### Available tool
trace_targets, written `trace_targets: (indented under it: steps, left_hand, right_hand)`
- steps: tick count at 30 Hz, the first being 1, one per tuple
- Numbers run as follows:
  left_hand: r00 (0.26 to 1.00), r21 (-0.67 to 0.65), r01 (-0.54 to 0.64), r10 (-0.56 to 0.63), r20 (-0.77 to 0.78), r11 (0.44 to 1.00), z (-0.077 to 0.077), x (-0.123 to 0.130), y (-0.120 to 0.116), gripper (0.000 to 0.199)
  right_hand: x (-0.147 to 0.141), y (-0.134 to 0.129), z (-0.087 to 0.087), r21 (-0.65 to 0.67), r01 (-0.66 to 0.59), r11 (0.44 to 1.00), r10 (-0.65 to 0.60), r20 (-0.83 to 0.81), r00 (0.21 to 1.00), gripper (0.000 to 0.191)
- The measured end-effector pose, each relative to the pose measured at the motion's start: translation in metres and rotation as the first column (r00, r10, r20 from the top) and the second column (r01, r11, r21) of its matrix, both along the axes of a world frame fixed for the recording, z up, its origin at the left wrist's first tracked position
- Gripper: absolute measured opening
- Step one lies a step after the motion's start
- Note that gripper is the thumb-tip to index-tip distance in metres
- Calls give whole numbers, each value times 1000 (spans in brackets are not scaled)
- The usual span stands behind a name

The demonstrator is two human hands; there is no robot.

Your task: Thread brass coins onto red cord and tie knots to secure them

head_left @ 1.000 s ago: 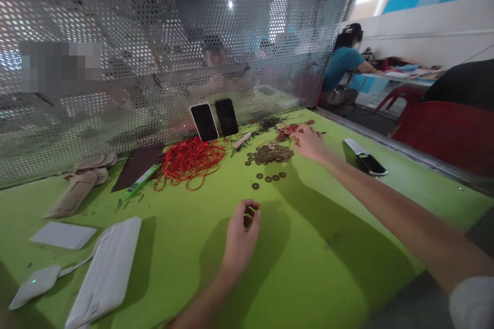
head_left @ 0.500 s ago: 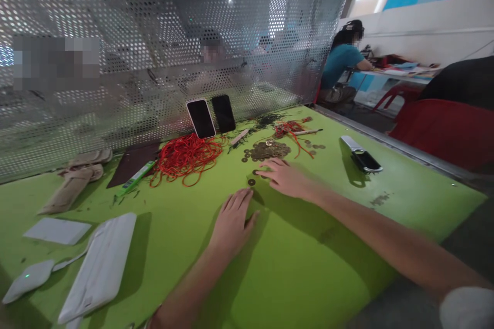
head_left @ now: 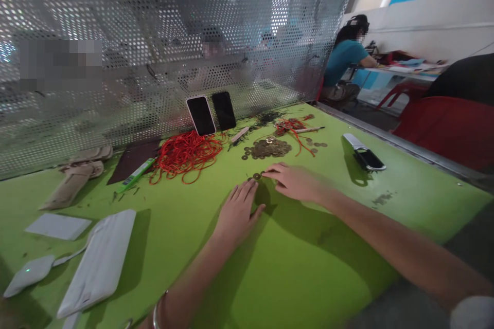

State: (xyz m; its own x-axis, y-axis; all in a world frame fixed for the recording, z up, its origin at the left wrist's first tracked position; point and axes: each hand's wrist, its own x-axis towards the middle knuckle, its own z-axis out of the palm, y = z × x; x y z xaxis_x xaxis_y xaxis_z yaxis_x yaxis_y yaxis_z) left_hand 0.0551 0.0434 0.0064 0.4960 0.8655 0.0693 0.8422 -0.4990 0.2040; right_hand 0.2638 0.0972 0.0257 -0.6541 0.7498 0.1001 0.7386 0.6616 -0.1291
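Note:
Both hands are over the green tabletop [head_left: 293, 272]. My left hand [head_left: 238, 211] lies low with its fingers stretched forward and thumb apart, its fingertips touching the near side of a few loose coins [head_left: 257, 176]. To the right of these coins, my right hand [head_left: 295, 181] reaches in with its index finger extended to the rightmost one; its other fingers are partly bent but not gripping anything visible. Beyond the hands lies a heap of round bronze coins with holes [head_left: 270, 149]. A tangle of red cord [head_left: 189, 157] is to the left of the heap.
Two phones [head_left: 201, 115] lean on a perforated metal screen [head_left: 154, 20]. A white power bank [head_left: 98, 262] and a green box [head_left: 137, 174] lie left. A silver-black tool [head_left: 365, 153] and red-corded pieces [head_left: 291, 126] are right. A person [head_left: 345, 56] sits beyond.
My left hand has moved slightly forward and right to the loose coins. My right hand has shifted a little right and nearer, and the loose coins now sit closer together.

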Motion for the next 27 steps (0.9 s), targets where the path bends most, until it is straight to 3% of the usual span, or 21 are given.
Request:
trace_targets:
  steps: [12, 19, 27]
  left_hand:
    - [998, 48, -67, 66, 14, 997, -2, 0, 1, 55]
    - [997, 84, -74, 71, 36, 994, -7, -3, 3, 54]
    - [997, 119, -68, 62, 56, 991, -8, -5, 1, 42]
  right_hand:
    - [-6, -10, 0, -54, -99, 994, 95, -78, 992, 43]
    - [-16, -10, -10, 82, -77, 994, 82, -53, 995, 48]
    - [-19, -18, -1, 61, -185, 981, 190, -105, 976, 34]
